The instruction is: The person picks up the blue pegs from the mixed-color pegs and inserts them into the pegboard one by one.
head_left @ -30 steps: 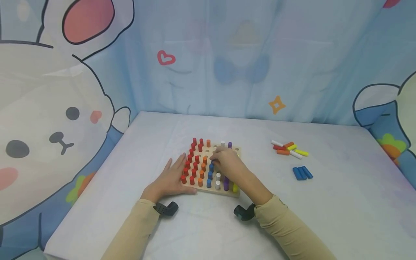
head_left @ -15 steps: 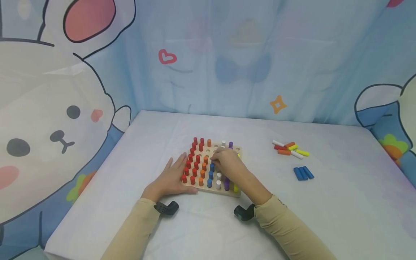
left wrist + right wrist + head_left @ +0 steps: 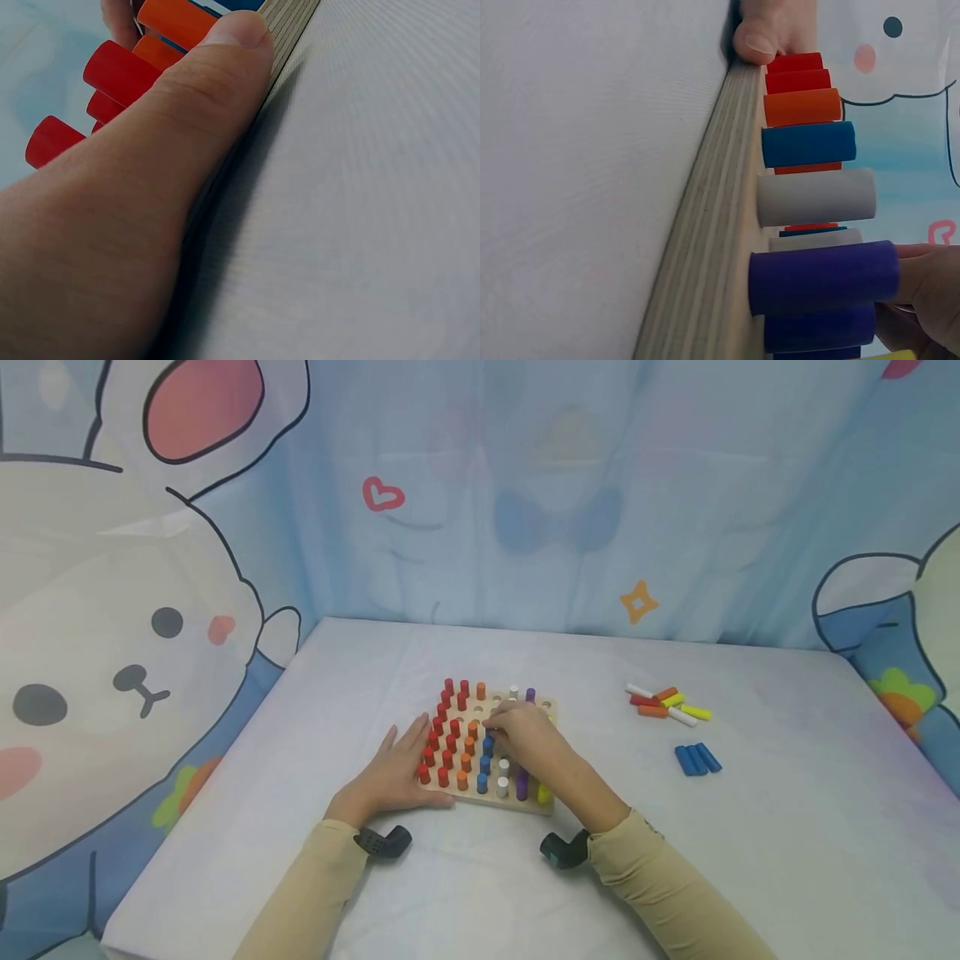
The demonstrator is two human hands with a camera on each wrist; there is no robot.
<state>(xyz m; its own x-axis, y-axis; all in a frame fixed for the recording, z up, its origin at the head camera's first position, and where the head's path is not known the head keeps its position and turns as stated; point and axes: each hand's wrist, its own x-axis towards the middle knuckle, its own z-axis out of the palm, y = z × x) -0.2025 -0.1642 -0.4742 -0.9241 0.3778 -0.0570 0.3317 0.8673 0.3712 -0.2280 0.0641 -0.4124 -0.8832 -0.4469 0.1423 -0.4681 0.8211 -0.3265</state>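
A wooden pegboard [image 3: 491,799] lies on the table with columns of upright pegs: red [image 3: 442,777], orange [image 3: 462,781], blue [image 3: 482,783], white [image 3: 502,787], purple [image 3: 522,787] and yellow. My left hand [image 3: 393,772] rests against the board's left side, fingers straight. Its thumb [image 3: 210,82] lies on the front edge in the left wrist view. Over the middle of the board, my right hand [image 3: 531,739] has its fingertips curled at a blue peg [image 3: 491,733] in the blue column and pinches it. That hand covers part of the right-hand columns. Purple pegs [image 3: 825,277] partly hide its fingers in the right wrist view.
Loose white, red, orange and yellow pegs [image 3: 652,712] lie in a heap at the right of the table. Below them, several blue pegs [image 3: 696,760] lie side by side. A patterned curtain [image 3: 480,527] hangs behind the table's back edge.
Both hands hold nearly the same place, the right fingertips still at the blue peg. The whole view shifts slightly; the board and loose pegs stay as they were.
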